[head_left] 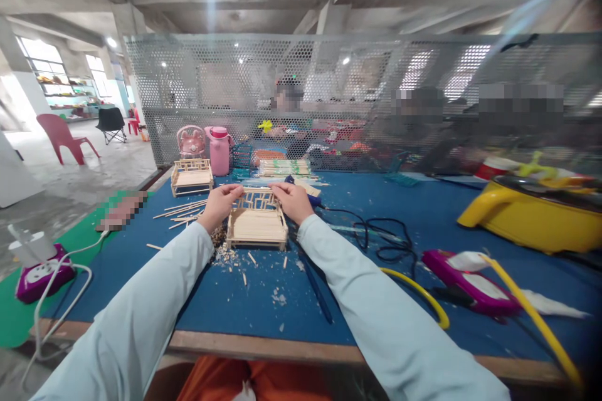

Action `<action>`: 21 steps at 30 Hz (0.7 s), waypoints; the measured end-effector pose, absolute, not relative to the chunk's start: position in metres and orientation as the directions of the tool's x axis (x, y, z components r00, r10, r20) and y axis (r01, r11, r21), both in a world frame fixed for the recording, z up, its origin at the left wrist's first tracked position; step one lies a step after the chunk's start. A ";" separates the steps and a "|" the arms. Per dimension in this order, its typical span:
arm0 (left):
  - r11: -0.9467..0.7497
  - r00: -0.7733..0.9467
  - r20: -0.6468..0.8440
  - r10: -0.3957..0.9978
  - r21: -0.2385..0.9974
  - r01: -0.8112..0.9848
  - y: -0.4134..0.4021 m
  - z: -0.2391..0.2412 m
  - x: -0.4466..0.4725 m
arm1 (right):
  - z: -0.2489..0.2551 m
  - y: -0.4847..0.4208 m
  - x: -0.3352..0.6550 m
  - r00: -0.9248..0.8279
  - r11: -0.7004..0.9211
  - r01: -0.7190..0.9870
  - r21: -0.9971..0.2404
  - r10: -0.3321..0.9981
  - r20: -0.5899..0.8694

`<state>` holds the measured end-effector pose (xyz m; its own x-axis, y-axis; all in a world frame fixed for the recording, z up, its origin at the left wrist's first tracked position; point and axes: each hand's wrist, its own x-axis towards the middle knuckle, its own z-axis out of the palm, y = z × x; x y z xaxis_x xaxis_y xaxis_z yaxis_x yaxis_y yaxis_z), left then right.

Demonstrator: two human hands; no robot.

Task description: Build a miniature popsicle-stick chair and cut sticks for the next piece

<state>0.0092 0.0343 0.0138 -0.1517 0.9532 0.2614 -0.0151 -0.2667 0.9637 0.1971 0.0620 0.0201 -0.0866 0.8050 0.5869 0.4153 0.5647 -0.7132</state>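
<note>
A miniature bench (256, 225) made of pale wooden sticks stands on the blue table mat, its slatted seat toward me and a lattice back at the far side. My left hand (221, 205) pinches the left end of the top of that back. At the opposite end, my right hand (292, 202) grips the same top rail between thumb and fingers. Just beyond my right hand, partly hidden by it, lies a dark blue tool (314, 200) near a black cord. A long dark-handled tool (317, 291) rests by my right forearm.
A similar small bench (192, 177) stands at the back left, beside a pink bottle (219, 153). Loose sticks (185, 210) and wood scraps (226, 257) lie around. To the right are a yellow electric pan (531, 216) and a purple power strip (470, 282). A perforated metal screen (254, 69) closes the back.
</note>
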 end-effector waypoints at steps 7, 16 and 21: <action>-0.260 -0.142 0.256 0.956 0.965 -0.014 0.032 0.016 0.009 | 0.027 0.062 0.205 0.007 0.590 0.444 -0.674 0.750 0.661; -0.253 -0.130 0.249 0.960 0.967 -0.018 0.033 0.016 0.009 | 0.026 0.053 0.195 -0.133 0.622 0.521 -0.584 0.735 0.665; -0.255 -0.130 0.250 0.959 0.966 -0.025 0.034 0.013 0.008 | 0.025 0.054 0.195 -0.133 0.604 0.539 -0.588 0.750 0.648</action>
